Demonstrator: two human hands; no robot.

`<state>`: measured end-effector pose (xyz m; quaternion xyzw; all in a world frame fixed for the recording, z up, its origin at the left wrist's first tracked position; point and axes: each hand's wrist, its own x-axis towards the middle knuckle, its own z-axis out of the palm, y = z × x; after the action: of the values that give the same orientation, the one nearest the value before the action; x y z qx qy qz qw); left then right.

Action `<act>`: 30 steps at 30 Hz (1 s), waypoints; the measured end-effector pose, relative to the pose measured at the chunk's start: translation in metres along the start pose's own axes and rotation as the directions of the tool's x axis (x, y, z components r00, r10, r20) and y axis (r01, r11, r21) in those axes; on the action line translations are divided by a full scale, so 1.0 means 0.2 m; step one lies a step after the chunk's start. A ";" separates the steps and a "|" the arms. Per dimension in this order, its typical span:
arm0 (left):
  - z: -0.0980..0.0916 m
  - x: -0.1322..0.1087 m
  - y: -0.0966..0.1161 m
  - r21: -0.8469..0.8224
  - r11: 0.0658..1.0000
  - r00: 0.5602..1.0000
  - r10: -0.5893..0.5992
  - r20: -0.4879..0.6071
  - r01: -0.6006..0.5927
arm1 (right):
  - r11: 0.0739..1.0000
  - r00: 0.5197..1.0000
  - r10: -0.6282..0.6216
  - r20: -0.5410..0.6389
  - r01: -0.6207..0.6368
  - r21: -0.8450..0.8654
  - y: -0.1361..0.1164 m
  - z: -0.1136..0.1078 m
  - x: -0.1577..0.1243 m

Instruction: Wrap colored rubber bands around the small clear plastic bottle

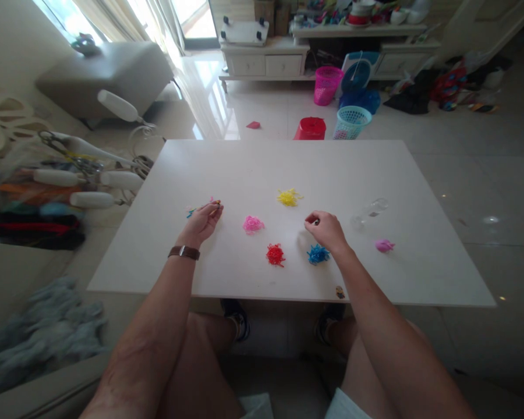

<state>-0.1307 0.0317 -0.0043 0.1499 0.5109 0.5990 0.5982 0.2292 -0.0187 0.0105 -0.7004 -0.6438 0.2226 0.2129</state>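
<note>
My left hand (204,222), a brown-strapped watch on its wrist, is over the table's left part. Its fingers are curled, with something small, dark and yellowish at the tips. Beside it a few blue and pink strands (191,213) lie partly hidden. My right hand (326,229) is pinched above the blue pile (318,254); a small dark spot shows at its fingers, too small to name. Between my hands are a pink pile (253,224), a red pile (275,255) and a yellow pile (289,198) of thin, short strands, possibly rubber bands.
On the white table (227,163), a clear plastic bottle (378,207) lies at the right. A crumpled pinkish-purple thing (384,245) is nearer me. A small sticker (340,292) marks the front edge. Beyond the table stand a red stool (311,128) and a light-blue basket (353,121).
</note>
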 end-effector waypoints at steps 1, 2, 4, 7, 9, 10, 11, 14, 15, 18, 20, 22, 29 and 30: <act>0.02 -0.01 0.00 -0.008 1.000 1.000 -0.011 0.016 0.011 | 1.000 1.000 -0.007 0.003 0.007 0.011 -0.01 0.01 0.00; 0.03 -0.03 0.00 -0.010 1.000 0.999 -0.019 0.036 0.019 | 0.999 1.000 -0.020 0.006 0.019 0.025 -0.01 0.01 0.00; 0.07 -0.06 -0.02 0.004 0.999 0.996 -0.035 0.088 0.034 | 0.996 0.998 -0.058 0.019 0.056 0.071 -0.03 0.02 -0.01; 0.13 -0.12 -0.05 0.068 0.995 0.976 -0.084 0.199 0.071 | 0.977 0.992 -0.121 0.047 0.110 0.185 -0.08 0.05 -0.01; 0.19 -0.16 -0.09 0.125 0.988 0.953 -0.126 0.276 0.094 | 0.951 0.987 -0.148 0.058 0.126 0.282 -0.11 0.06 -0.02; 0.21 -0.18 -0.11 0.152 0.983 0.939 -0.143 0.313 0.100 | 0.933 0.986 -0.156 0.065 0.125 0.337 -0.13 0.07 -0.03; 0.24 -0.20 -0.13 0.176 0.979 0.925 -0.158 0.346 0.101 | 0.911 0.984 -0.161 0.075 0.118 0.396 -0.14 0.08 -0.03; 0.32 -0.26 -0.19 0.250 0.964 0.876 -0.194 0.442 0.087 | 0.818 0.982 -0.168 0.087 0.089 0.569 -0.18 0.10 -0.04; 0.35 -0.28 -0.21 0.273 0.959 0.859 -0.202 0.471 0.076 | 0.783 0.982 -0.174 0.078 0.090 0.615 -0.19 0.11 -0.05; 0.40 -0.31 -0.26 0.331 0.943 0.825 -0.216 0.523 0.037 | 0.703 0.981 -0.193 0.033 0.115 0.702 -0.20 0.12 -0.05; 0.42 -0.32 -0.29 0.361 0.933 0.818 -0.215 0.533 0.010 | 0.683 0.978 -0.208 0.015 0.134 0.718 -0.19 0.12 -0.05; 0.43 -0.32 -0.31 0.394 0.919 0.806 -0.214 0.552 -0.025 | 0.679 0.974 -0.227 -0.002 0.160 0.717 -0.19 0.13 -0.05; 0.47 -0.30 -0.37 0.459 0.885 0.787 -0.224 0.575 -0.084 | 0.711 0.983 -0.181 0.019 0.117 0.694 -0.16 0.13 -0.04; 0.47 -0.31 -0.38 0.454 0.888 0.787 -0.226 0.574 -0.076 | 0.710 0.986 -0.166 0.030 0.098 0.698 -0.16 0.13 -0.04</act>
<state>0.0011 0.0010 0.0030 0.4498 0.4203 0.3563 0.7029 0.1866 -0.0239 0.0081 -0.5109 -0.5711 0.4631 0.4454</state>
